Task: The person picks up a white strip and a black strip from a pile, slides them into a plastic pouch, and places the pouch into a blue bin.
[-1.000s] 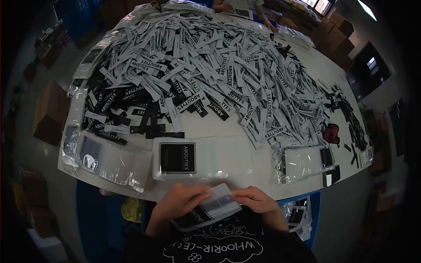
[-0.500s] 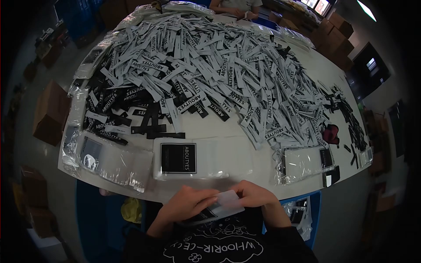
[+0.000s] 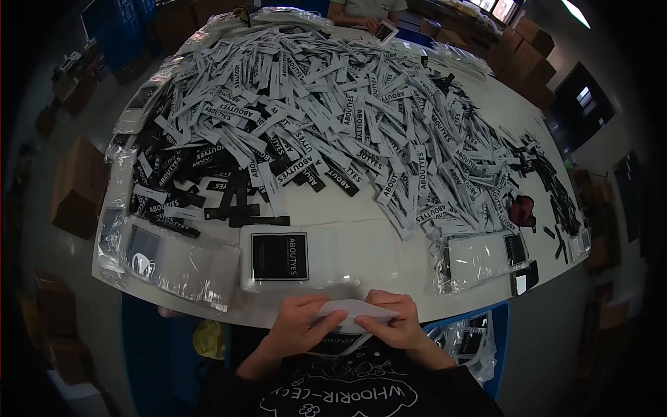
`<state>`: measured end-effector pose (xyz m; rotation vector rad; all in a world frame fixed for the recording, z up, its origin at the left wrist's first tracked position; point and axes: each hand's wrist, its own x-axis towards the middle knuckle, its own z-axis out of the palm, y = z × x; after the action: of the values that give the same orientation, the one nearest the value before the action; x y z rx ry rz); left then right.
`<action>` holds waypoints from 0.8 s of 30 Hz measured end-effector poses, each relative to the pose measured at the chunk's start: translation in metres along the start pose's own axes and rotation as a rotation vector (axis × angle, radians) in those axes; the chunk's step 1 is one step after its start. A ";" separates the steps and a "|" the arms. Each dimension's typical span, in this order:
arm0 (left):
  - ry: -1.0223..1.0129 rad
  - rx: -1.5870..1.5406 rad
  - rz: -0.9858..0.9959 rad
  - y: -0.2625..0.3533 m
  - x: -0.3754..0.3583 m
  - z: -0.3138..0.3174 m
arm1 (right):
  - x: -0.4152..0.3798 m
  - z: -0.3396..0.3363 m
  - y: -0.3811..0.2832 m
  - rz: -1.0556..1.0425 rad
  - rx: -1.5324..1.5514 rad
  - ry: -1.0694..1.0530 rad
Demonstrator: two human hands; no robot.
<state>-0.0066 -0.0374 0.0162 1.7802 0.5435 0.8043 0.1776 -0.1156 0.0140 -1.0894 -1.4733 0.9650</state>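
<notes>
A frosted plastic bag point(image 3: 353, 307) with a black printed panel hangs close to my chest, just off the table's front edge. My left hand point(image 3: 297, 325) pinches its left side, thumb on the near face. On the other side my right hand point(image 3: 392, 321) grips the upper edge between thumb and fingers. The bag's top bulges between the hands; whether anything is inside cannot be made out. Directly beyond lies a stack of flat bags point(image 3: 351, 254) whose top one carries a black ABOUTYES panel.
A large heap of white and black printed strips point(image 3: 333, 118) covers much of the white table point(image 3: 347, 201). Clear-wrapped bag packs lie left point(image 3: 184, 260) and right point(image 3: 479, 260). Blue bins point(image 3: 170, 361) stand below the edge. Across the table, a person point(image 3: 368, 14) holds a dark-panelled bag.
The bag between my hands has tipped, so its upper edge now arches up. My left hand has shifted from lying across it to pinching its side. The person opposite now holds up a bag.
</notes>
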 end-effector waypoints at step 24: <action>0.205 0.468 0.124 -0.045 0.016 0.022 | -0.116 -0.116 -0.056 0.957 -0.696 -0.202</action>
<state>0.0212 -0.0253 -0.0271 2.1877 0.8132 1.0126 0.2922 -0.2392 0.0553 -2.3916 -1.4790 1.2392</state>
